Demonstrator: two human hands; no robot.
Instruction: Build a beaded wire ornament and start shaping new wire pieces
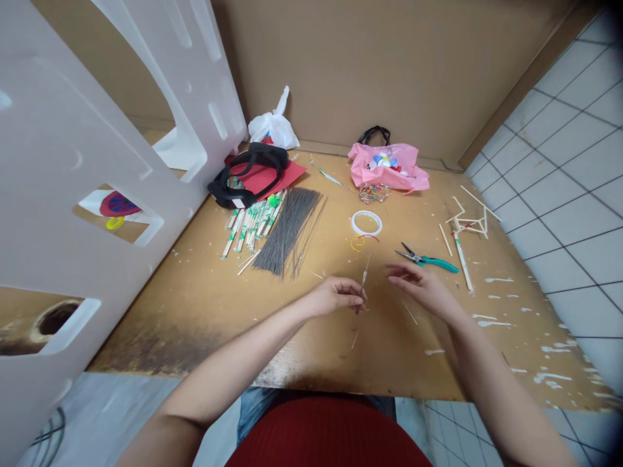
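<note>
My left hand [343, 296] is closed in a pinch above the table, with a thin wire [365, 277] upright between thumb and fingers. A whitish, tape-like patch shows on the wire just over the fingertips. To the right, my right hand [419, 285] hovers with its fingers stretched out and nothing seen in them, apart from the wire. Long-nose pliers [437, 261] with teal handles lie just beyond the right hand. Behind the left hand are a white tape roll [354, 228] and small yellow and red wire pieces [358, 244].
A bundle of grey wires [287, 233], packaged chopsticks [252, 224] and a black strap-like headset [248, 174] lie left. At the back sit a white bag [274, 130] and a pink bag [363, 170]. A stick frame [472, 224] lies right; a white plastic panel [121, 117] rises left.
</note>
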